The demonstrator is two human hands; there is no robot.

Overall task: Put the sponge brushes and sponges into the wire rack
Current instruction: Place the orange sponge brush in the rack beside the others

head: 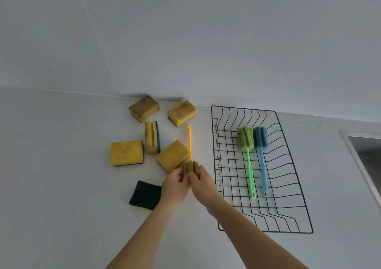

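Note:
A black wire rack lies on the counter at the right. Inside it rest a green sponge brush and a blue sponge brush, heads toward the wall. Left of the rack, an orange-handled sponge brush has its yellow-brown foam head near me. My left hand and my right hand both close on that foam head. Several yellow sponges lie around: one at the left, one by my hands, one on edge, two near the wall. A sponge lies dark green side up.
The grey counter meets a tiled wall behind the sponges. A sink edge shows at the far right, beyond the rack.

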